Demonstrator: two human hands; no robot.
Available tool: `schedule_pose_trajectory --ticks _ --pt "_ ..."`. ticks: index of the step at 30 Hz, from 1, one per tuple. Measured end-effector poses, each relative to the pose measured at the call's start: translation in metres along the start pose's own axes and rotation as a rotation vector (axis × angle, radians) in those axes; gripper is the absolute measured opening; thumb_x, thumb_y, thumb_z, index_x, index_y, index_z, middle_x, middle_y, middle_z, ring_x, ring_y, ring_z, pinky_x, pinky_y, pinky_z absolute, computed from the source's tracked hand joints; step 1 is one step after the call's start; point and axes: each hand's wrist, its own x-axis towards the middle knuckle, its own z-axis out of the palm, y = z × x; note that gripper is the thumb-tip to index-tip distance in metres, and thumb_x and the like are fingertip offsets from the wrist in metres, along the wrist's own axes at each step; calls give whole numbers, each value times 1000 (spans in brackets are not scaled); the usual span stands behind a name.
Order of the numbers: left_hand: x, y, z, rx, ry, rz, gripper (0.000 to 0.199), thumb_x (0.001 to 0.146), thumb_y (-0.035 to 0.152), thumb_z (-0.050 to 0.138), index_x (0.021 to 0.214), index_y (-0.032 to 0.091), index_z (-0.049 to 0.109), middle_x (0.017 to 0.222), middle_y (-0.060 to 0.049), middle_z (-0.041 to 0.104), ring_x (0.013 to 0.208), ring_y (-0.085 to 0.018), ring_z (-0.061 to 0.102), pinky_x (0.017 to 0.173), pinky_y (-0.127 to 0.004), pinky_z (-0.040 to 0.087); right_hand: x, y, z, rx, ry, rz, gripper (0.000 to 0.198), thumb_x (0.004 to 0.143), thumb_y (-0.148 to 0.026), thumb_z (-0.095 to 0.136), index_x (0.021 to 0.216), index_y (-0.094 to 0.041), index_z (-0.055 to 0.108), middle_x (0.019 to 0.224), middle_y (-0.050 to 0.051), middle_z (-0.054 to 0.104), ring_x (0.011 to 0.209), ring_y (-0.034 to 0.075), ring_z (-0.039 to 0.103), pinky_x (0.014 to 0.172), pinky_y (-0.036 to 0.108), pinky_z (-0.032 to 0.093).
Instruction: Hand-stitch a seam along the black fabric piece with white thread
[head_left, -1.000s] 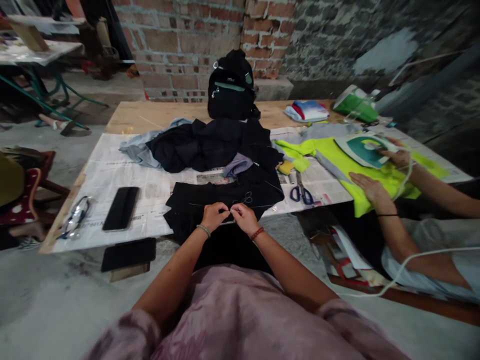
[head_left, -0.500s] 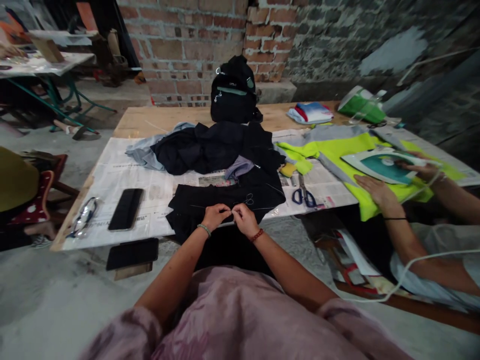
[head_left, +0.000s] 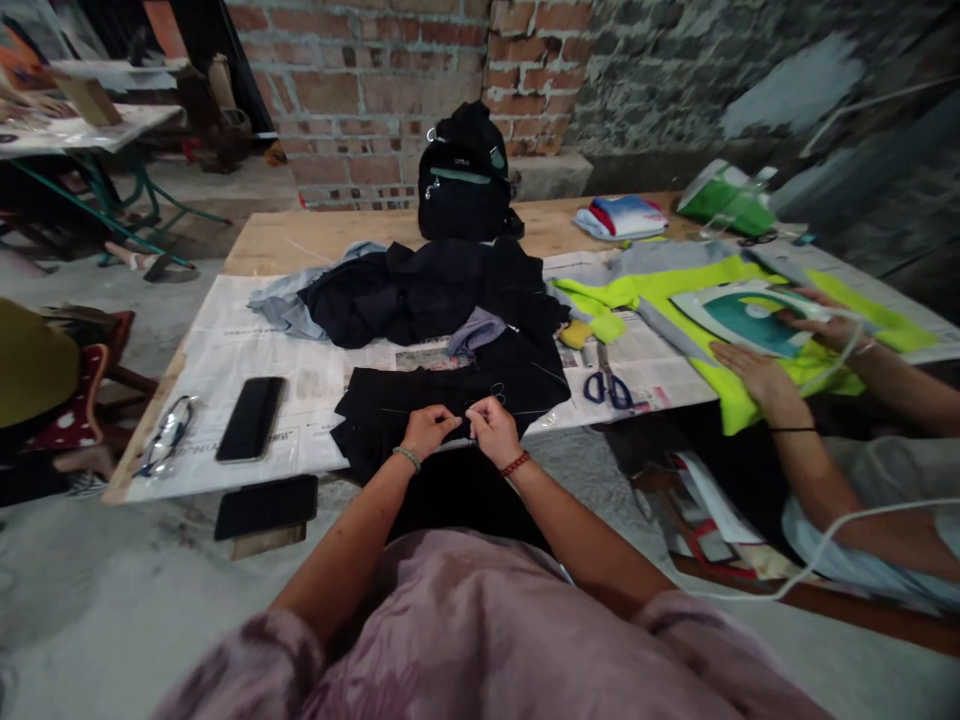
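Black cloth (head_left: pixel 382 390) lies at the table's front edge and hangs over it beneath both of my hands. My left hand (head_left: pixel 430 431) is closed in a pinch at the cloth's edge; what sits between thumb and finger is too small to make out. Just to its right, my right hand (head_left: pixel 491 432) is pinched too, a small gap apart from the left fingertips. Anything in that pinch is also too fine to name. A loop of thread (head_left: pixel 497 391) rests on the cloth just beyond my right hand. Dark-handled scissors (head_left: pixel 606 385) lie to the right.
A co-worker's hands (head_left: pixel 757 375) work a green-and-white iron (head_left: pixel 750 315) over a yellow-and-grey garment (head_left: pixel 675 275) on the right. Crumpled dark clothes (head_left: pixel 420 290) and a black backpack (head_left: pixel 465 180) stand behind. A phone (head_left: pixel 251 418) and glasses (head_left: pixel 169 435) lie left on newspaper (head_left: pixel 307 400).
My hands, whose fingertips met before, are now slightly apart, the right one raised a little. The co-worker's iron has slid slightly left over the garment.
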Motion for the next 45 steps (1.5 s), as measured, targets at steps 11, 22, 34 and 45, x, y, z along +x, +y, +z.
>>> schedule_pose_trajectory --ticks 11,22,34,45 --pt "-2 -7 -7 -138 -40 110 17 69 31 59 67 15 63 67 1 60 65 -10 53 65 -22 41 -4 3 6 -73 -19 -87 10 79 -28 45 73 -20 47 47 -5 48 43 9 49 48 21 40" --pt "-1 -6 -1 59 31 247 13 71 22 58 62 15 64 63 0 61 59 -9 54 61 -21 41 -3 3 0 -111 0 -123 9 79 -27 45 74 -19 46 48 -5 48 45 10 50 52 21 42" --pt "0 -7 -2 8 17 274 14 72 25 58 62 16 63 63 0 61 60 -9 54 61 -21 41 -2 4 0 -124 -13 -108 10 79 -27 45 72 -19 46 49 -5 48 45 10 50 52 21 41" --pt "-2 -1 -2 22 14 272 14 71 23 57 60 15 63 61 0 60 59 -10 53 62 -22 41 1 2 -2 -182 -52 -149 10 79 -26 45 71 -20 47 50 -3 49 48 10 50 54 22 42"
